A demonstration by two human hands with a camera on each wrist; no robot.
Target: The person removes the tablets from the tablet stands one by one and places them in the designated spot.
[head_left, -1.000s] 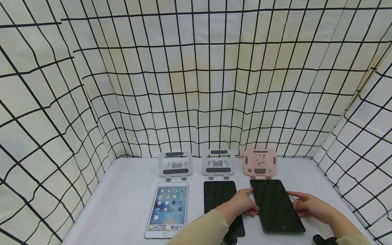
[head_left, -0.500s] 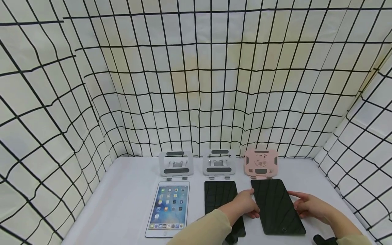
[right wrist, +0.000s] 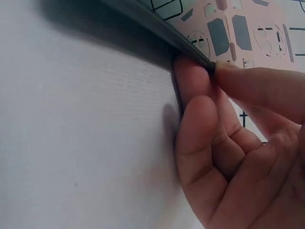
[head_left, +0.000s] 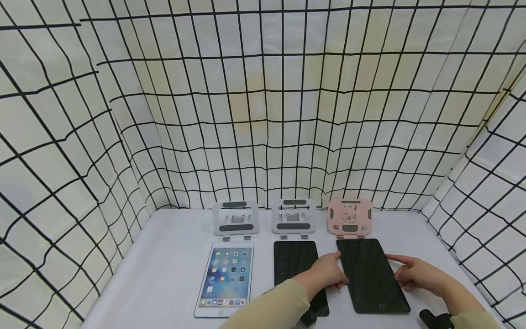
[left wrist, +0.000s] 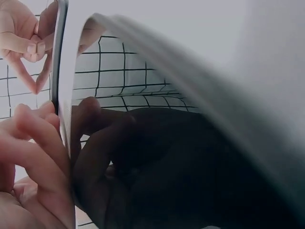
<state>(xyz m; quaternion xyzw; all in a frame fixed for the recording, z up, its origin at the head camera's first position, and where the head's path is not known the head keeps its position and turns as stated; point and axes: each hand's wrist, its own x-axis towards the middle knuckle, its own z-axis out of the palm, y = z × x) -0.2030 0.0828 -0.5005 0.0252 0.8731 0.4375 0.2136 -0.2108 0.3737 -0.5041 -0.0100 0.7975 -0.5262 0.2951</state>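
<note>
A black tablet (head_left: 371,276) lies screen up at the right of the white table, its screen dark. On its left edge my left hand (head_left: 328,269) grips with bent fingers; in the left wrist view the hand (left wrist: 35,157) is mirrored in the dark glass. At the opposite edge my right hand (head_left: 419,275) holds on, one finger stretched and the others curled. The right wrist view has that hand (right wrist: 238,162) pinching the tablet's thin rim (right wrist: 162,33), with fingertips against the white tabletop. Beneath my left forearm, partly covered, is a second black tablet (head_left: 293,258).
A white tablet (head_left: 226,278) with a lit home screen lies at the left. Behind the tablets stand two grey-white folding stands (head_left: 236,227) (head_left: 293,225) and a pink stand (head_left: 350,228). Cloth walls with a black grid (head_left: 287,105) enclose the white table (head_left: 156,274).
</note>
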